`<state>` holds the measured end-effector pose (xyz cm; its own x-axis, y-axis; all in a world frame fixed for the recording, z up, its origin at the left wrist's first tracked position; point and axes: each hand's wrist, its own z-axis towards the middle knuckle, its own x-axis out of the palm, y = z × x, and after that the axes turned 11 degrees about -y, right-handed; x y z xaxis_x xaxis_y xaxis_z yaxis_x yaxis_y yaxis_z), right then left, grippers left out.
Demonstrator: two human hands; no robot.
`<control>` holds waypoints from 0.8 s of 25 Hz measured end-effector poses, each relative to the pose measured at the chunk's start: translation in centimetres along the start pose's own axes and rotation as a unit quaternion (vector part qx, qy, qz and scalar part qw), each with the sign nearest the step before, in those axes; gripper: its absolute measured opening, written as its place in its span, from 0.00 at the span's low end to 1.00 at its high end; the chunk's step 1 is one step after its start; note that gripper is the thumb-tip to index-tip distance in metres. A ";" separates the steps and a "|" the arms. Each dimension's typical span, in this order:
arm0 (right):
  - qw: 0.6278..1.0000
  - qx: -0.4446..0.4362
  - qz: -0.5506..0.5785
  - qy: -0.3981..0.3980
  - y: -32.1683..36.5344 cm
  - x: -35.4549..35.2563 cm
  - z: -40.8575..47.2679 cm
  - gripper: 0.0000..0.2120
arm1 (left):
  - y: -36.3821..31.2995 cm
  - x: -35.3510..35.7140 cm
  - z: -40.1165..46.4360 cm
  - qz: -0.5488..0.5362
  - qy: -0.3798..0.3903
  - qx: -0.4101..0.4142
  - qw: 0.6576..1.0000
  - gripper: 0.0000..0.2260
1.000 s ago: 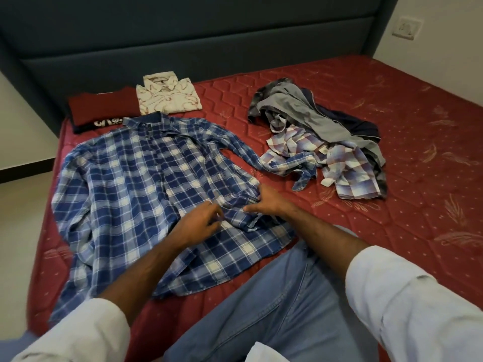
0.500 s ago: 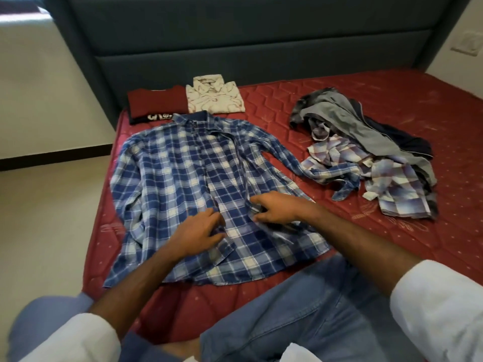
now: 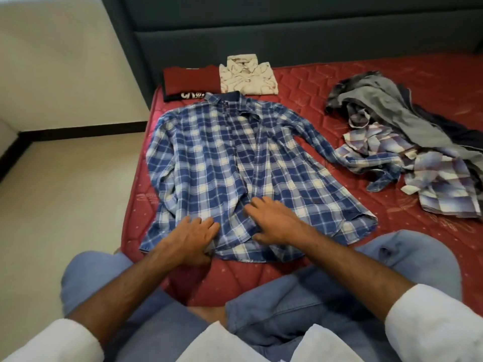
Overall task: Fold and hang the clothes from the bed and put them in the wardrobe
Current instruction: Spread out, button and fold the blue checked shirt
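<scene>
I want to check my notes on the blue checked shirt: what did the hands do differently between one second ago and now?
One second ago both hands pinched the fabric near the front opening of the blue checked cotton shirt. Now the left hand and right hand have let go and lie flat on its lower part, fingers spread. The shirt stays spread on the red quilted mattress; the folded clothes and the crumpled pile look unmoved.

Blue-white plaid shirt (image 3: 224, 163) on red quilted mattress (image 3: 339, 82), teal headboard (image 3: 287, 35).

Shirt (image 3: 230, 163) lies on mattress (image 3: 339, 82), clothes pile (image 3: 418, 152) to its right.
</scene>
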<state>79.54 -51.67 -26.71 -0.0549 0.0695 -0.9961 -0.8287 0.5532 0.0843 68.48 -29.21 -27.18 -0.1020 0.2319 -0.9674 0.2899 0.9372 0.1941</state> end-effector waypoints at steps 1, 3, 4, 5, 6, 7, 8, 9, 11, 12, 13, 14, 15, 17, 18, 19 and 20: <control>0.998 -0.055 -0.020 -0.037 0.7 0.9 -0.2 0.25 | 0.4 0.3 -0.4 0.005 -0.012 -0.007 1.000 0.23; 0.991 -0.112 -0.030 -0.071 2.1 2.9 0.0 0.18 | 1.1 0.8 -1.4 0.014 -0.061 -0.021 0.998 0.15; 0.991 -0.106 -0.022 -0.078 2.6 3.4 0.2 0.14 | 1.6 1.1 -1.8 0.023 -0.077 -0.025 0.996 0.13; 0.992 -0.091 -0.006 -0.081 2.9 3.5 0.5 0.11 | 2.0 1.6 -2.2 0.021 -0.078 -0.030 0.996 0.13; 0.993 -0.076 0.015 -0.084 3.0 3.2 1.0 0.09 | 2.4 2.0 -2.5 0.010 -0.079 -0.033 0.996 0.15; 0.994 -0.059 0.047 -0.085 2.9 2.9 1.4 0.07 | 2.9 2.3 -2.9 0.005 -0.076 -0.031 0.997 0.20; 0.991 -0.037 0.093 -0.088 2.8 2.5 1.8 0.05 | 3.2 2.6 -3.2 0.008 -0.076 -0.025 0.997 0.23; 0.983 -0.010 0.152 -0.098 2.6 1.9 2.0 0.05 | 3.3 2.8 -3.4 0.017 -0.080 -0.019 0.996 0.24; 0.959 0.003 0.260 -0.116 2.2 0.8 2.2 0.05 | 3.7 3.0 -3.5 0.036 -0.087 -0.021 0.995 0.19; 0.955 -0.018 0.274 -0.112 2.0 0.2 2.1 0.06 | 4.0 3.0 -3.4 0.041 -0.096 -0.030 0.994 0.19; 0.958 -0.048 0.264 -0.098 1.8 -0.1 1.9 0.06 | 4.3 3.0 -3.4 0.041 -0.093 -0.037 0.994 0.19; 0.966 -0.077 0.232 -0.081 1.8 -0.2 1.5 0.06 | 4.7 2.8 -3.4 0.033 -0.096 -0.039 0.994 0.19; 0.974 -0.107 0.188 -0.070 1.8 -0.1 1.1 0.05 | 5.0 2.7 -3.4 0.021 -0.109 -0.033 0.993 0.17; 0.978 -0.156 0.119 -0.070 1.5 0.5 0.7 0.03 | 6.1 1.4 -3.4 -0.033 -0.154 -0.026 0.987 0.09; 0.979 -0.161 0.105 -0.068 1.2 0.8 0.5 0.02 | 6.8 0.6 -3.4 -0.060 -0.167 -0.019 0.984 0.06; 0.980 -0.154 0.106 -0.064 1.1 0.9 0.4 0.01 | 7.4 0.0 -3.5 -0.066 -0.174 0.005 0.983 0.06; 0.982 -0.143 0.110 -0.052 1.0 0.9 0.3 0.03 | 7.9 -0.4 -3.8 -0.059 -0.166 0.044 0.983 0.08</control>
<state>78.82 -50.80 -27.48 -0.2044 0.2540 -0.9454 -0.9265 0.2615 0.2706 67.13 -20.91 -24.68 0.1717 0.0105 -0.9851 0.3773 0.9230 0.0757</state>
